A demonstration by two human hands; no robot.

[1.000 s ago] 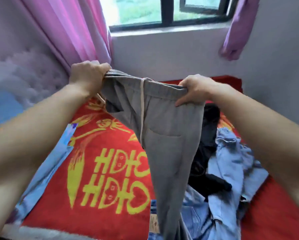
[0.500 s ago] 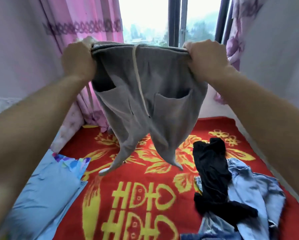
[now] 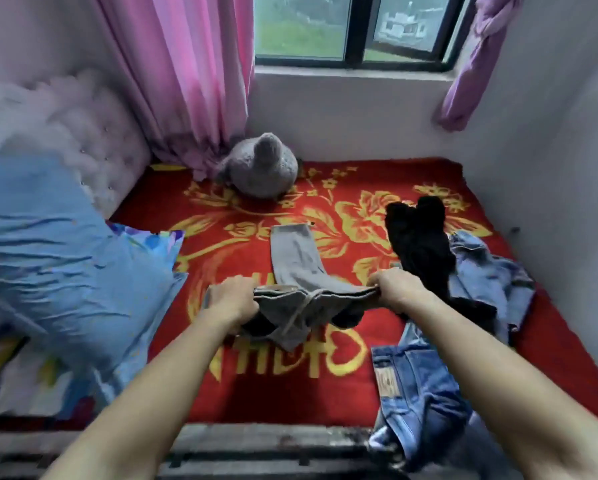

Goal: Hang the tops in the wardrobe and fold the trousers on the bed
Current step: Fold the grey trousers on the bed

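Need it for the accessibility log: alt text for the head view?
The left hand and right hand grip the waistband of grey trousers, whose legs lie stretched away over a red blanket. On the right are heaped black clothes and jeans; a blue pillow lies left, a grey plush by the pink curtain.

Grey trousers (image 3: 295, 258): soft knit cloth, matt; pale woven drawcord (image 3: 299, 306). Blanket (image 3: 221, 386): thick fleecy pile, matt, red w/ yellow print. Black garment (image 3: 418, 244): matt cloth, weave not resolvable. Jeans (image 3: 425, 403): mid-blue denim, coarse-looking; tan patch (image 3: 386, 379) at waistband, leather-like, dull. Pale denim piece (image 3: 487, 271): washed-out, matt. Pillow (image 3: 58, 258): blue cloth, smooth, slight sheen, creased. Plush toy (image 3: 259, 168): grey fuzzy pile. Curtain (image 3: 186, 74): thin pink fabric, smooth, faint sheen. Headboard (image 3: 93, 133): padded, button-tufted, velvety upholstery; blurred. Window frame (image 3: 354, 32): dark, smooth, material n/d. Wall (image 3: 359, 126): painted, matt. Bed edge (image 3: 256, 441): dark, scuffed, hard; material unclear.
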